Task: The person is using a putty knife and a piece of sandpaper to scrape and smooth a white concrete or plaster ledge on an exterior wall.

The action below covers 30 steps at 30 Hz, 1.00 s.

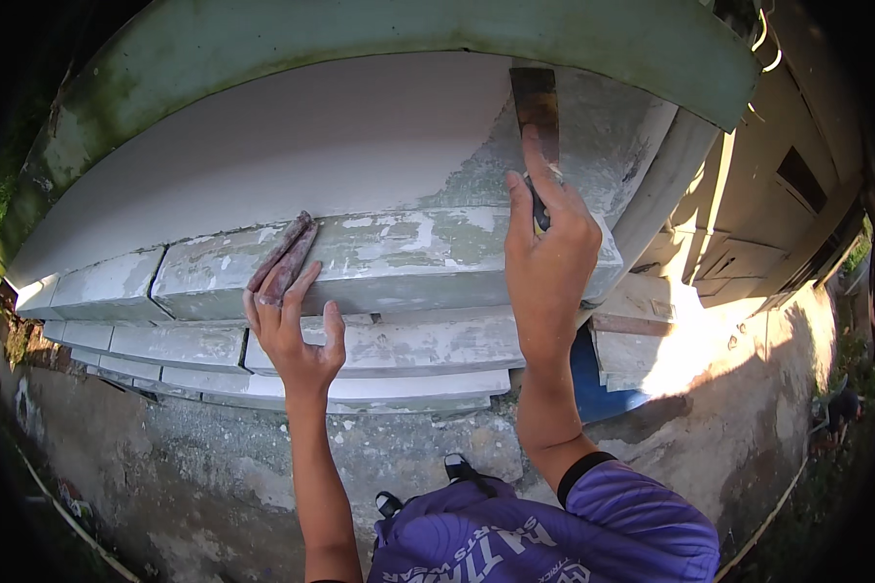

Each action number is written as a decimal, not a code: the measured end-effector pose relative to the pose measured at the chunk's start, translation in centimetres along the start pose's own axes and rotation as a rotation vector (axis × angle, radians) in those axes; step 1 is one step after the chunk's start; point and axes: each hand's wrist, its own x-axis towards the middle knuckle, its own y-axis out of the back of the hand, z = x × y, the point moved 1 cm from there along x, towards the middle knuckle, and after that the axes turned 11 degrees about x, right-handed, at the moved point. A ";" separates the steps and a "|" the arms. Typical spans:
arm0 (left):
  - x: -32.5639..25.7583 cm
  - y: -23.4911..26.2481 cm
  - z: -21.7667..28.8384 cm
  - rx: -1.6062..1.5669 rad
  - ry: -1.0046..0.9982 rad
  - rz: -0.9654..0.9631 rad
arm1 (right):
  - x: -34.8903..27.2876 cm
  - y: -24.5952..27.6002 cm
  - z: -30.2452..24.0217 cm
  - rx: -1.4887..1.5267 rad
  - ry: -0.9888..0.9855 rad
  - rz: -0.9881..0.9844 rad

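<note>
My right hand [554, 257] is closed around the handle of a putty knife [537, 97], forefinger stretched along its stained, dark blade. The blade points away from me and lies against the wall panel, where smooth white coating [311, 136] meets a bare grey-green patch [603, 126]. Below the panel runs a ledge [408, 248] with patchy white and green paint. My left hand [297, 330] rests on this ledge, fingers extended and thumb apart, holding nothing. Some of its fingers look coated in greyish-purple.
A curved green beam [360, 29] with dark stains overhangs the panel. Lower stepped ledges [418, 345] jut out toward me above the worn concrete ground [233, 476]. To the right are a blue object [593, 384], pale boards [637, 316] and a sunlit wall [749, 214].
</note>
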 end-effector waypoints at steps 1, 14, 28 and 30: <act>-0.1 -0.1 -0.1 -0.003 0.012 -0.001 | -0.7 0.3 -0.1 -0.037 -0.076 -0.065; -0.1 0.0 -0.1 -0.009 0.001 -0.007 | -2.0 0.8 1.1 -0.141 -0.002 -0.071; -0.1 0.0 -0.2 -0.016 0.008 0.000 | -1.8 0.5 0.9 -0.137 -0.024 -0.060; -0.1 -0.1 0.0 -0.034 0.013 0.002 | -1.5 0.6 0.6 -0.129 -0.056 -0.079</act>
